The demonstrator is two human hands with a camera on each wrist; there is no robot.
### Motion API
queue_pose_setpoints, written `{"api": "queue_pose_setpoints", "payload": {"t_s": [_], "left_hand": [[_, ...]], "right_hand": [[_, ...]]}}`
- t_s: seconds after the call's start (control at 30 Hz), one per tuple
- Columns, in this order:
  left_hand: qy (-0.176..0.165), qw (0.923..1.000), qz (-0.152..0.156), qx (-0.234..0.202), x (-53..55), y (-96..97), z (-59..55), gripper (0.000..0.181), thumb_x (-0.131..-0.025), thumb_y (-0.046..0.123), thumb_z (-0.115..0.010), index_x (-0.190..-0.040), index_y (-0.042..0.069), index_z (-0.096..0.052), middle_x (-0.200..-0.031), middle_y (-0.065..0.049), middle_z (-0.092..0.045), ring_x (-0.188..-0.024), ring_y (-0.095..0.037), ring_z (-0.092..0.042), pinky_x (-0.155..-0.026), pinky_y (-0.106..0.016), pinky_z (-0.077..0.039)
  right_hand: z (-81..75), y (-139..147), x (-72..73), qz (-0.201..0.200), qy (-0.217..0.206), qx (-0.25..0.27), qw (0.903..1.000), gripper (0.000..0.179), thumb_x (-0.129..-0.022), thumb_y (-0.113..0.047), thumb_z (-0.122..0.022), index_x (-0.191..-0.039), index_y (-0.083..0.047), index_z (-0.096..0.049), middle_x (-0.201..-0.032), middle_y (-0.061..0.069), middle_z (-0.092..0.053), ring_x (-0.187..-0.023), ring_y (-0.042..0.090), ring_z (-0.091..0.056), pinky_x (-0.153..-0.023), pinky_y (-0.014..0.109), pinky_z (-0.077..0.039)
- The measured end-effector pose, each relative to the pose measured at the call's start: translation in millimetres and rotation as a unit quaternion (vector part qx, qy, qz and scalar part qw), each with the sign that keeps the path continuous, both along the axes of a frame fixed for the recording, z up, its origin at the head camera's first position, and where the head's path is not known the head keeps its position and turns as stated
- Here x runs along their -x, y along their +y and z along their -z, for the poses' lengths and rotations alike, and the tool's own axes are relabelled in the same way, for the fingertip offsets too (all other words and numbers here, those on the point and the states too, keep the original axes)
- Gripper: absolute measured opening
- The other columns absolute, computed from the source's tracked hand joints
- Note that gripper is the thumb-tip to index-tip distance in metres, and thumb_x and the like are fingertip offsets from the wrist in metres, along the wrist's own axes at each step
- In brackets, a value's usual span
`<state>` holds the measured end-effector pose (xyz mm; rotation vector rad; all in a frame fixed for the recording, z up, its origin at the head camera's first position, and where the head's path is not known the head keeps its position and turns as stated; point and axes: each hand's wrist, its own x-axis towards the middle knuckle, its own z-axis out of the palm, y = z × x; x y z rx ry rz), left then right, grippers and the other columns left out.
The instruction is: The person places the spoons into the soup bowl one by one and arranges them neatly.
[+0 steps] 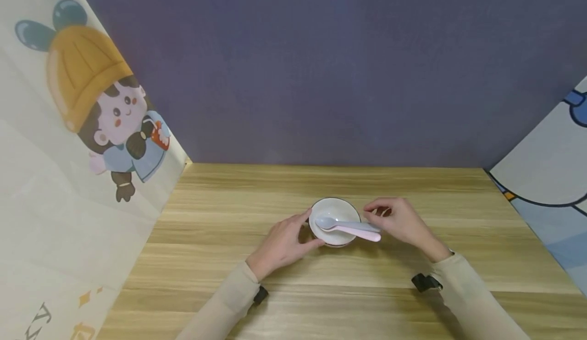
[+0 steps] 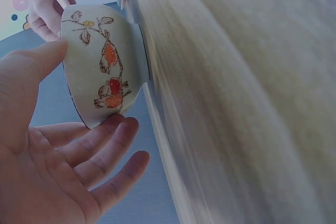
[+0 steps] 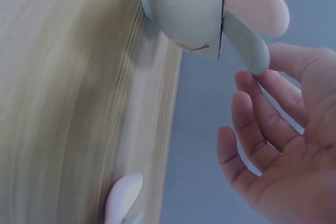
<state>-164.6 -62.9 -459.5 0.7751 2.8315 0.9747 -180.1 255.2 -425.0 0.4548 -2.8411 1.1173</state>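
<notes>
A small white bowl (image 1: 341, 208) stands on the wooden table; the left wrist view shows orange fruit and brown leaves painted on its side. My left hand (image 1: 286, 240) holds it from the left, thumb and fingers spread around its wall. Leaning in the bowl are two spoons, a grey-blue one (image 1: 326, 223) and a pink one (image 1: 367, 235), with handles over the right rim. My right hand (image 1: 401, 223) is beside the handle ends, fingers loosely bent. In the right wrist view its fingertips are at the grey-blue handle's end (image 3: 257, 64); contact is unclear.
The wood-grain table (image 1: 257, 187) meets a dark blue-grey panel (image 1: 321, 75) behind. A cartoon-printed wall (image 1: 41, 177) stands on the left, another printed wall (image 1: 550, 156) on the right. Black straps (image 1: 426, 282) are on both wrists.
</notes>
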Motion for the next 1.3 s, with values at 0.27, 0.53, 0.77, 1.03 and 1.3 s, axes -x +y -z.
{"api": "queue_pose_setpoints", "payload": {"t_s": [0.27, 0.53, 0.77, 1.03, 1.3], "left_hand": [[-0.003, 0.9999, -0.005, 0.01, 0.1, -0.1, 0.1, 0.092, -0.096, 0.062, -0.072, -0.165, 0.012, -0.04, -0.156, -0.01, -0.06, -0.137, -0.027, -0.064, -0.116, -0.048, -0.052], [0.002, 1.0, 0.0, 0.008, 0.1, 0.3, -1.0, 0.091, -0.096, 0.062, -0.071, -0.165, 0.011, -0.04, -0.156, -0.011, -0.06, -0.139, -0.029, -0.062, -0.116, -0.049, -0.052], [0.002, 0.9999, -0.005, 0.009, 0.9, 0.0, -3.0, 0.092, -0.096, 0.062, -0.072, -0.167, 0.014, -0.038, -0.156, -0.008, -0.06, -0.138, -0.027, -0.063, -0.115, -0.048, -0.053], [0.003, 0.9999, -0.006, 0.012, 2.8, 0.2, -3.5, 0.093, -0.096, 0.063, -0.071, -0.166, 0.013, -0.038, -0.157, -0.01, -0.059, -0.14, -0.03, -0.061, -0.116, -0.049, -0.051], [0.008, 0.9999, -0.003, 0.012, 4.1, -0.2, -1.6, 0.092, -0.096, 0.064, -0.071, -0.166, 0.013, -0.039, -0.156, -0.01, -0.06, -0.139, -0.029, -0.063, -0.116, -0.049, -0.052]], "right_hand": [[6.5, 11, -4.2, 0.032, 0.012, 0.006, 0.9994, 0.014, -0.095, -0.017, -0.081, -0.105, -0.008, -0.084, -0.094, 0.001, -0.08, -0.079, 0.009, -0.067, -0.071, 0.022, -0.057], [8.2, 28, -13.8, 0.063, 0.002, 0.005, 0.998, 0.017, -0.096, -0.019, -0.08, -0.109, -0.008, -0.084, -0.096, 0.004, -0.081, -0.076, 0.005, -0.065, -0.065, 0.022, -0.055], [11.2, 42, -18.4, 0.069, 0.013, -0.008, 0.9975, 0.018, -0.096, -0.02, -0.081, -0.11, -0.008, -0.083, -0.099, 0.005, -0.081, -0.079, 0.002, -0.066, -0.068, 0.02, -0.056], [20.2, 59, -24.1, 0.091, 0.002, -0.021, 0.9957, 0.021, -0.098, -0.026, -0.08, -0.112, -0.011, -0.083, -0.11, 0.011, -0.081, -0.081, -0.001, -0.066, -0.071, 0.019, -0.056], [29.8, 74, -31.3, 0.106, 0.016, -0.025, 0.9939, 0.017, -0.097, -0.021, -0.08, -0.109, -0.009, -0.083, -0.108, 0.015, -0.08, -0.081, -0.007, -0.062, -0.068, 0.018, -0.053]]}}
